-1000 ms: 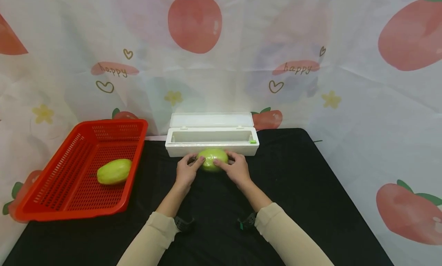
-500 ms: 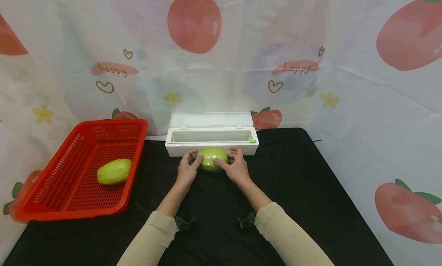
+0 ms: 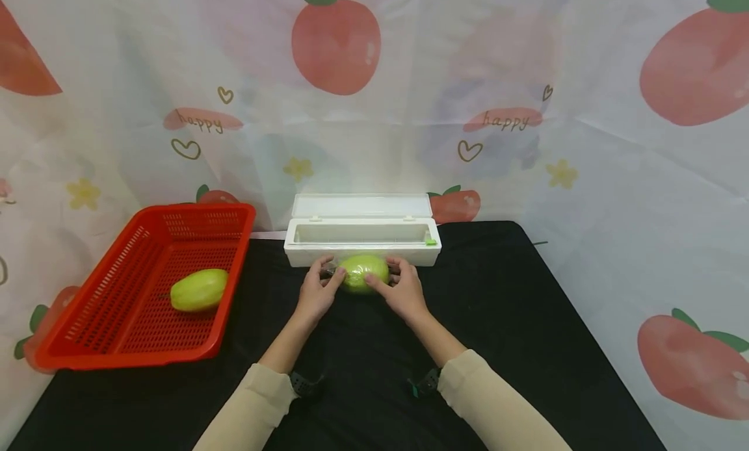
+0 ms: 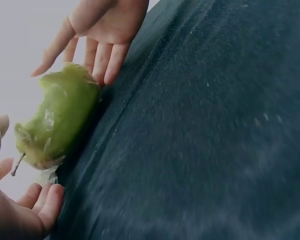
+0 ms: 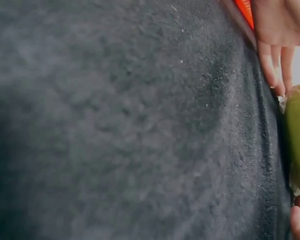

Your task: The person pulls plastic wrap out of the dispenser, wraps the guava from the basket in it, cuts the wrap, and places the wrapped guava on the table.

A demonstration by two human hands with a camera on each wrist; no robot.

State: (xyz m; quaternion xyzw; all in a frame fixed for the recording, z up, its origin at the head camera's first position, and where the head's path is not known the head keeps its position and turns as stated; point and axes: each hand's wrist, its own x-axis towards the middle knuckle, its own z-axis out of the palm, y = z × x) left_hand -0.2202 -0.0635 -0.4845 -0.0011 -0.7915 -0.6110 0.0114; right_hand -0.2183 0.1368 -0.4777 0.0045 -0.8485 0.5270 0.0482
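Observation:
A yellow-green melon [image 3: 365, 273] in shiny clear film lies lengthwise between my hands on the black cloth. Its thin stem shows at the end toward my left hand, where film also gathers [image 4: 51, 173]. My left hand [image 3: 316, 292] is at the melon's left end, fingers loosely bent near the film. At the right end, my right hand [image 3: 405, 291] has its thumb in front of the melon. In the left wrist view, that hand's straight fingers [image 4: 110, 59] reach the melon's end. Just behind stands a white cling film dispenser [image 3: 363, 256], lid raised, with a green slider [image 3: 430, 241].
To the left, a red plastic basket [image 3: 136, 358] holds another yellow-green melon [image 3: 199, 290]. The black-covered table [image 3: 497, 321] extends to the right and toward me. A fruit-printed curtain [image 3: 398, 80] hangs behind the table.
My fingers have shifted slightly at the melon's two ends. The whole head view has moved a little right and down; the melon stays in front of the dispenser.

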